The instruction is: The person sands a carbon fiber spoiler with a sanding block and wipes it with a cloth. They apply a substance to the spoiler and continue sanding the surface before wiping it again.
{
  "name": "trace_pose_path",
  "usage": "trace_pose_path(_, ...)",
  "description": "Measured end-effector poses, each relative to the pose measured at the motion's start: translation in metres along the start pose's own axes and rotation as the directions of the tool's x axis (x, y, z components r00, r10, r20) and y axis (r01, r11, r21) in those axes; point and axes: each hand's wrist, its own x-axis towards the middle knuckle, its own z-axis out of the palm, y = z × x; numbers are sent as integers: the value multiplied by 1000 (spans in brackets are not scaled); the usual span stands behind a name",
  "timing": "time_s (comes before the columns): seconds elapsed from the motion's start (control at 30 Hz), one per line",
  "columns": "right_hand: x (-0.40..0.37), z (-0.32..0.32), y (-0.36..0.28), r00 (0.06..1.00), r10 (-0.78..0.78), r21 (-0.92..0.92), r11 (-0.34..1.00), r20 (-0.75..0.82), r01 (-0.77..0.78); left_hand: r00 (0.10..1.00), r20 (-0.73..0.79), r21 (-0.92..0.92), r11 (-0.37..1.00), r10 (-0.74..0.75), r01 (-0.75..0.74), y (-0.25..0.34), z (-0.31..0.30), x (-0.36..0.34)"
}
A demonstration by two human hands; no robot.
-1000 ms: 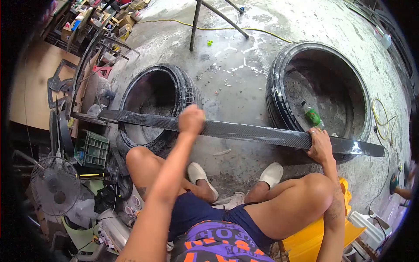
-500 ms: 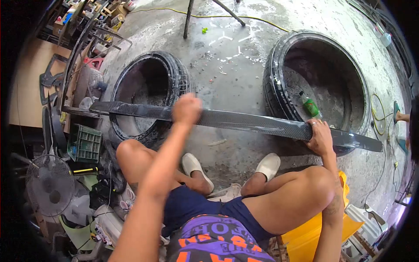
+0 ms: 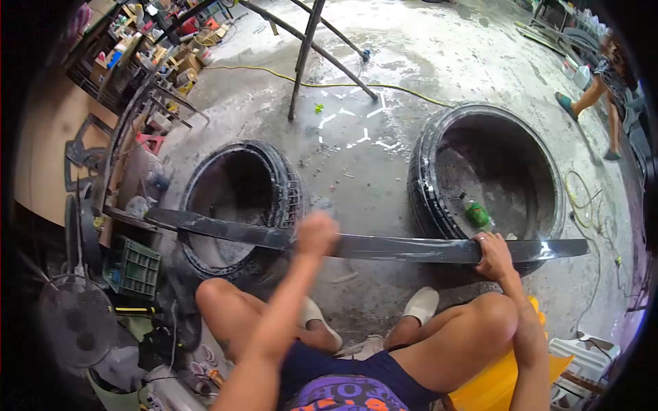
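Strip (image 3: 404, 248) edge under right hand (image 3: 492, 255), left hand (image 3: 317, 234) midway, open concrete floor (image 3: 363, 171) beyond.

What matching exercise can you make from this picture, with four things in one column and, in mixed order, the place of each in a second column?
Column 1
1. green bottle
2. right hand
3. long black strip
4. green crate

Column 2
a. inside the right tyre
b. on the floor beside the left tyre
c. lying across both tyres
d. gripping the strip near one end

Pairs: 1-a, 2-d, 3-c, 4-b
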Motion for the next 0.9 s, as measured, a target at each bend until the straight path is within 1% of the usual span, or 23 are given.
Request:
trace_pose_path(0.03,2,-1,0,1000,-1,-23,1000,-3,1,952,-12,-113,946,-307,303,-32,-38,-4)
trace_pose_path(0.07,5,-3,-2,999,-6,-34,999,48,7,927,-151,-71,940,-342,335,-69,-37,-9)
trace_pose_path(0.1,8,-8,-5,998,-4,8,1000,63,4,924,-197,22,940,-329,339,-66,-40,-6)
trace_pose_path(0.17,8,-5,-2,998,12,3,1000,68,-13,970,-80,-92,970,-231,223,-3,-22,7)
trace_pose_path(0.2,6,-3,0,999,-12,-23,1000,41,13,984,-31,-275,948,-176,161,59,-19,18)
trace_pose_path(0.23,4,0,3,999,-31,-45,999,9,31,998,-55,-289,957,-44,26,114,8,25)
trace_pose_path(0.27,5,1,5,999,-16,-5,1000,36,16,990,-129,-427,898,61,-111,172,7,33)
trace_pose_path(0.3,6,-2,5,999,-3,43,999,49,0,983,-134,-453,874,126,-174,216,13,37)
trace_pose_path(0.37,6,-11,-3,1000,-6,22,1000,15,6,967,-183,-505,827,175,-245,248,19,40)
trace_pose_path(0.4,7,-11,-5,999,18,29,999,44,-19,975,-97,-483,848,198,-220,224,25,38)
trace_pose_path(0.43,8,-9,-4,996,31,38,999,83,-34,977,-140,-455,866,161,-207,178,12,32)
trace_pose_path(0.47,7,-8,-3,997,18,20,1000,81,-20,994,-56,-247,963,99,-110,119,3,27)
trace_pose_path(0.5,5,-7,-4,996,16,27,999,87,-19,999,-18,-215,976,-44,40,50,7,18)
trace_pose_path(0.53,4,-6,-4,995,30,13,999,92,-32,996,-20,-91,992,-87,85,-28,8,6)
trace_pose_path(0.57,9,-9,-5,995,33,-1,999,94,-34,947,-56,-144,942,-315,305,-68,-29,0)
trace_pose_path(0.6,11,-12,-8,987,68,-12,998,146,-67,945,-51,-128,941,-322,314,-70,-26,-4)
trace_pose_path(0.67,10,-10,-8,985,70,-1,997,155,-71,965,-151,-35,977,-215,213,-62,-14,-6)
trace_pose_path(0.7,12,-11,-7,984,81,-10,997,156,-80,996,-24,20,996,-81,82,-10,-4,5)
trace_pose_path(0.73,11,-11,-5,985,74,7,997,157,-76,997,-26,-234,970,-70,62,61,4,15)
trace_pose_path(0.8,9,-9,-3,987,62,10,998,149,-65,997,-67,-428,902,37,-62,191,9,29)
trace_pose_path(0.83,9,-7,-1,989,58,10,998,133,-60,980,-126,-412,891,151,-191,243,33,33)
trace_pose_path(0.87,6,-2,3,993,51,-25,999,107,-48,958,-194,-473,835,211,-280,275,37,34)
trace_pose_path(0.9,7,-3,4,988,68,5,998,137,-69,962,-197,-469,843,189,-262,280,31,33)
